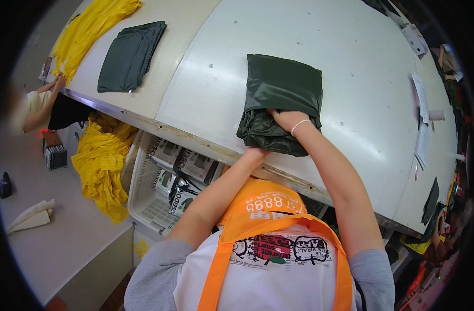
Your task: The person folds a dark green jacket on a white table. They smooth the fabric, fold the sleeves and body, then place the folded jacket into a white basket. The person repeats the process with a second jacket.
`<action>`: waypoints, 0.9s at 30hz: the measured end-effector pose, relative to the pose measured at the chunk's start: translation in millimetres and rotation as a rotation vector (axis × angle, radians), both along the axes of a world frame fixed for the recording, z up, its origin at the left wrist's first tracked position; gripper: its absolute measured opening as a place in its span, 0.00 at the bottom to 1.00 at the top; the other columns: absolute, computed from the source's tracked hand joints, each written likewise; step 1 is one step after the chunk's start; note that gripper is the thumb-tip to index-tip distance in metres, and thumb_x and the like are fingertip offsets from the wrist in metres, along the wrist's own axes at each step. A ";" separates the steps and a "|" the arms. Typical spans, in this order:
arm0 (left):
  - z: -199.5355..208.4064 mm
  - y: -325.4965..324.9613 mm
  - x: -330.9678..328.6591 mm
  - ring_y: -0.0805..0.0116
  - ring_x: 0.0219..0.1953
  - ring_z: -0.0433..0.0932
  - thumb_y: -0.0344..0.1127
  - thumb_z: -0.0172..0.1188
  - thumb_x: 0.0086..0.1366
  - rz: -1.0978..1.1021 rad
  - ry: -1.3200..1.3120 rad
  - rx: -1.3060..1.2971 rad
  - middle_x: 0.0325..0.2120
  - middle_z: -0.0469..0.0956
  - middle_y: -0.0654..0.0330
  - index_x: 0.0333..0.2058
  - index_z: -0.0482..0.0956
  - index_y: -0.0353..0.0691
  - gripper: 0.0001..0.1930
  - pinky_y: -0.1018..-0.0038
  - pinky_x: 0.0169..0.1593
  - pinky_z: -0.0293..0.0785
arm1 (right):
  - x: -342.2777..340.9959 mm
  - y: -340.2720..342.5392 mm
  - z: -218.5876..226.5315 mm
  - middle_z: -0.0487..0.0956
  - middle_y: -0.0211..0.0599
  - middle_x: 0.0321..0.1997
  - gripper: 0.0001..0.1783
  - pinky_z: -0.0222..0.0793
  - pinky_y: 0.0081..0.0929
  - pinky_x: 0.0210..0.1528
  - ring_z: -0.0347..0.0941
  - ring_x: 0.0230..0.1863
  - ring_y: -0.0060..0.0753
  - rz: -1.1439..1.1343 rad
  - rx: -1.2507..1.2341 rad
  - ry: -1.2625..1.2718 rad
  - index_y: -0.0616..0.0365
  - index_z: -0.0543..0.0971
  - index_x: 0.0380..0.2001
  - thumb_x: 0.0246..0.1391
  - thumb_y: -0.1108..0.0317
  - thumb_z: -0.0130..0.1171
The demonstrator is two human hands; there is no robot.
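A dark green, shiny fabric pouch (283,83) lies on the white table in front of me. Crumpled folds of the same dark green fabric (265,133) bulge from its near end. My right hand (289,120), with a beaded bracelet at the wrist, grips at the pouch's opening, its fingers partly tucked between pouch and folds. At the table's front edge, my left hand (256,154) reaches beneath the near side of the bundle, which hides its fingers.
Folded dark green pieces (130,57) lie to the left, near yellow fabric (94,31) where another person's hands (58,82) work. Under the table edge stand a white basket (138,192) of packaged goods and a yellow heap (105,166). Papers (421,111) lie far right.
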State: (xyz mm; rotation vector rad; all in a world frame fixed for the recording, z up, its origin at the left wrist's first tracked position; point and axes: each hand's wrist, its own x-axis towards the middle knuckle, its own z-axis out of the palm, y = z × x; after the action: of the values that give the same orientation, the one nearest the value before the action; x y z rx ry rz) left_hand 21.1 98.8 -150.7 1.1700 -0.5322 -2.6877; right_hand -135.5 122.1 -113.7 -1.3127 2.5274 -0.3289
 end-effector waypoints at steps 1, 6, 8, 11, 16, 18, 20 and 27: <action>0.6 -1.8 2.3 0.66 0.52 0.72 0.32 0.53 0.66 -0.030 -0.034 -0.018 0.55 0.69 0.62 0.58 0.63 0.52 0.22 0.68 0.52 0.74 | -2.6 -3.7 10.9 0.65 0.47 0.64 0.33 0.51 0.36 0.66 0.59 0.64 0.48 0.009 0.013 -0.077 0.51 0.67 0.59 0.59 0.41 0.41; -26.3 2.0 3.1 0.67 0.49 0.73 0.33 0.52 0.67 0.032 -0.030 0.055 0.50 0.72 0.63 0.55 0.66 0.51 0.18 0.69 0.47 0.76 | -28.7 6.8 -5.5 0.62 0.47 0.66 0.27 0.51 0.35 0.66 0.57 0.66 0.44 -0.040 -0.152 0.026 0.57 0.66 0.60 0.63 0.54 0.40; -13.1 4.2 -4.2 0.67 0.49 0.73 0.36 0.51 0.68 -0.002 -0.098 -0.038 0.49 0.72 0.63 0.55 0.67 0.51 0.17 0.68 0.47 0.76 | -37.3 13.0 -27.3 0.60 0.46 0.67 0.28 0.49 0.36 0.67 0.55 0.67 0.44 -0.008 -0.207 0.160 0.56 0.64 0.61 0.62 0.54 0.39; -5.9 2.7 -3.7 0.67 0.50 0.73 0.39 0.48 0.69 0.005 -0.092 -0.075 0.50 0.72 0.63 0.54 0.67 0.50 0.16 0.66 0.48 0.76 | -27.8 9.3 25.7 0.67 0.49 0.60 0.26 0.54 0.39 0.64 0.61 0.62 0.47 0.082 -0.058 -0.165 0.57 0.70 0.55 0.61 0.52 0.41; 19.8 -7.1 -7.4 0.64 0.48 0.74 0.41 0.50 0.68 -0.050 0.096 -0.092 0.50 0.72 0.59 0.53 0.67 0.46 0.17 0.64 0.50 0.76 | 69.0 104.9 94.9 0.80 0.44 0.38 0.13 0.68 0.37 0.51 0.75 0.44 0.44 0.363 -0.597 -0.404 0.61 0.80 0.38 0.56 0.64 0.54; 31.7 -11.7 -15.9 0.65 0.48 0.73 0.37 0.51 0.67 -0.084 0.094 -0.086 0.49 0.72 0.59 0.53 0.67 0.46 0.16 0.64 0.53 0.74 | 78.7 138.1 75.4 0.79 0.41 0.38 0.11 0.68 0.33 0.52 0.75 0.43 0.37 0.097 -0.494 -0.704 0.62 0.78 0.38 0.56 0.68 0.53; 35.0 -9.6 -15.6 0.65 0.50 0.72 0.37 0.51 0.67 -0.108 0.099 -0.218 0.49 0.72 0.60 0.54 0.67 0.45 0.17 0.64 0.54 0.71 | 90.0 142.3 34.8 0.78 0.39 0.43 0.12 0.66 0.29 0.56 0.73 0.46 0.32 -0.431 -0.317 -1.055 0.62 0.76 0.43 0.56 0.69 0.52; 20.8 -30.6 -4.5 0.69 0.50 0.71 0.39 0.58 0.61 -0.671 -0.214 -0.757 0.50 0.72 0.59 0.54 0.70 0.40 0.22 0.73 0.51 0.69 | 78.0 102.8 6.9 0.73 0.40 0.49 0.18 0.66 0.34 0.58 0.71 0.51 0.31 -0.713 -1.070 -1.594 0.64 0.68 0.50 0.55 0.74 0.49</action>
State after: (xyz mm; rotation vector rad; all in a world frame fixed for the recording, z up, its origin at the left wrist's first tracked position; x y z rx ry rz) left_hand 16.5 68.2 -129.8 1.1575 -2.0547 -2.3522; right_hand -57.5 224.8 -106.9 0.0960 1.1235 -1.9873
